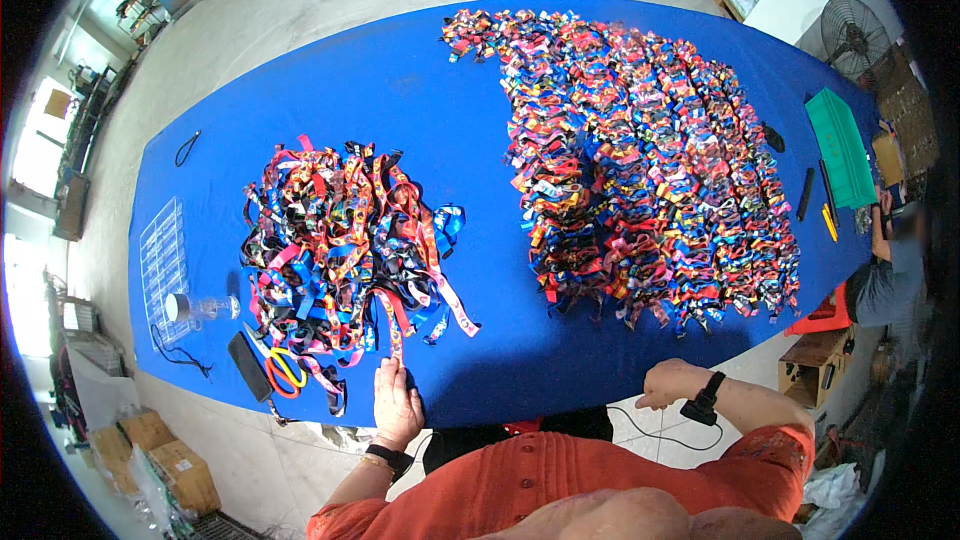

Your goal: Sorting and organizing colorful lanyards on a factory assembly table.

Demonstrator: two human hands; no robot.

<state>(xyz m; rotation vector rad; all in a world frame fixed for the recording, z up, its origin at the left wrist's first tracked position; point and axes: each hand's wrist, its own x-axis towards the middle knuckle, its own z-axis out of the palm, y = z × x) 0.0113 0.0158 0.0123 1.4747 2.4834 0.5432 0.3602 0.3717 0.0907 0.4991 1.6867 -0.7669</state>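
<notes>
A loose heap of printed straps point(330, 240) in red, orange, black and blue lies on the blue table left of centre. At the near edge, my left hand point(397, 402) has its fingers together over the end of an orange-red printed strap point(392, 325), which runs straight from the heap. My right hand point(672, 383) is closed at the table's front edge, fingers curled and pinched; anything in them is hidden. Farther right, rows of bundled multicoloured straps point(640, 160) cover much of the table. Beside the loose heap lie orange-and-yellow-handled scissors point(286, 372) and a long black object point(248, 367).
Left on the table point(420, 120) are a wire rack point(165, 255), a clear jar with a white lid point(178, 307) and a black cord point(187, 147). A green basket point(840, 150) and yellow tool point(829, 222) lie right. Another person point(890, 280) is beside the right end, near a fan point(855, 35).
</notes>
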